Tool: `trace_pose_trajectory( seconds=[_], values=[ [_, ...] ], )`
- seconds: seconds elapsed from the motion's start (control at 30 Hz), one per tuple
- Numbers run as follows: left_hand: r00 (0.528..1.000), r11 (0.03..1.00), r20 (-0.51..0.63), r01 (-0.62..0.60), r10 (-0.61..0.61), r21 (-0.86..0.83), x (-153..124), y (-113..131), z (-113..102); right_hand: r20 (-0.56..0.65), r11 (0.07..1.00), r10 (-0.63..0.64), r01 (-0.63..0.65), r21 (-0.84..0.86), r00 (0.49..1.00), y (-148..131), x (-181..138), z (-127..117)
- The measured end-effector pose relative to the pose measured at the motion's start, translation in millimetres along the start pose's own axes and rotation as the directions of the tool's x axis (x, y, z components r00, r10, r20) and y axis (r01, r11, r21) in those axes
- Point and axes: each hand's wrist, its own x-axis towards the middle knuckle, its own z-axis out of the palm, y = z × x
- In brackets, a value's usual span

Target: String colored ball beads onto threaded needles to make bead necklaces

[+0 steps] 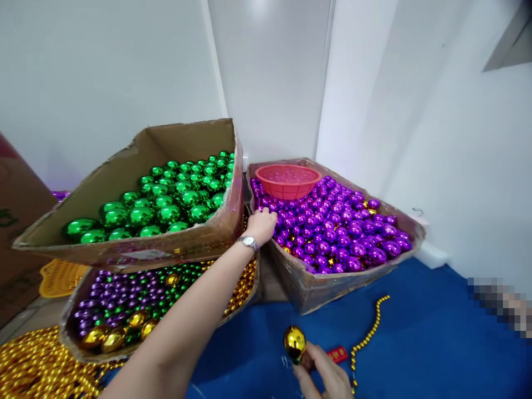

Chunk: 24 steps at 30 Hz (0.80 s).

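My left hand [261, 224], with a wristwatch on its wrist, reaches into a cardboard box [316, 291] heaped with shiny purple balls [344, 233]. Its fingers curl down among the balls at the box's near left corner, and what they grip is hidden. My right hand [322, 374] is low at the bottom edge and pinches a shiny gold ball [295, 342] on a thin string. A strand of small gold beads [368, 332] lies on the blue cloth [415, 332] beside that hand.
A red plastic basket [287, 180] sits on the purple balls at the back. A raised cardboard box of green balls [166, 202] stands left, over a box of mixed purple, green and gold balls [137, 310]. Gold bead strands [29, 366] pile at bottom left. White walls close behind.
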Motion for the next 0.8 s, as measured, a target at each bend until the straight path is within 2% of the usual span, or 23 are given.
trace_pose_trajectory(
  seconds=[0.07,0.13,0.2,0.23,0.27,0.3,0.33,0.37,0.4,0.47,0.6,0.8],
  values=[
    [1.0,0.995,-0.015,0.001,-0.003,-0.099,-15,4,-5,0.034,1.0,-0.005,0.004,0.028,0.999,-4,5,-3],
    [1.0,0.976,-0.027,-0.008,0.002,-0.216,-41,9,-12,0.051,1.0,0.011,-0.01,-0.019,0.999,-7,10,-8],
    [0.999,0.875,0.006,0.047,-0.05,-0.481,-74,11,-17,0.086,0.997,0.023,-0.017,-0.077,0.996,-10,13,-14],
    [0.99,0.687,0.072,0.134,-0.119,-0.714,-91,11,-19,0.117,0.996,0.021,-0.01,-0.093,0.993,-11,15,-17],
    [0.969,0.455,0.163,0.23,-0.183,-0.86,-108,10,-20,0.157,0.995,0.016,-0.001,-0.097,0.987,-12,17,-19],
    [0.938,0.209,0.259,0.308,-0.23,-0.928,-125,8,-20,0.205,0.996,0.009,0.01,-0.088,0.979,-13,18,-21],
    [0.903,0.006,0.345,0.358,-0.258,-0.934,-139,6,-20,0.254,0.998,0.0,0.017,-0.068,0.967,-15,20,-22],
    [0.872,-0.111,0.402,0.387,-0.278,-0.916,-152,3,-19,0.298,0.999,-0.009,0.023,-0.041,0.954,-16,21,-23],
    [0.852,-0.173,0.432,0.397,-0.294,-0.901,-163,0,-19,0.335,1.0,-0.02,0.025,-0.011,0.942,-18,22,-23],
    [0.842,-0.201,0.437,0.391,-0.316,-0.898,-180,-5,-18,0.385,0.999,-0.046,0.032,0.045,0.922,-21,24,-22],
    [0.858,-0.128,0.397,0.376,-0.326,-0.918,-196,-10,-21,0.438,0.995,-0.07,0.031,0.095,0.896,-25,24,-21],
    [0.885,-0.04,0.334,0.34,-0.324,-0.939,-204,-11,-27,0.463,0.997,-0.076,0.054,0.06,0.883,-25,23,-22]
  ],
)
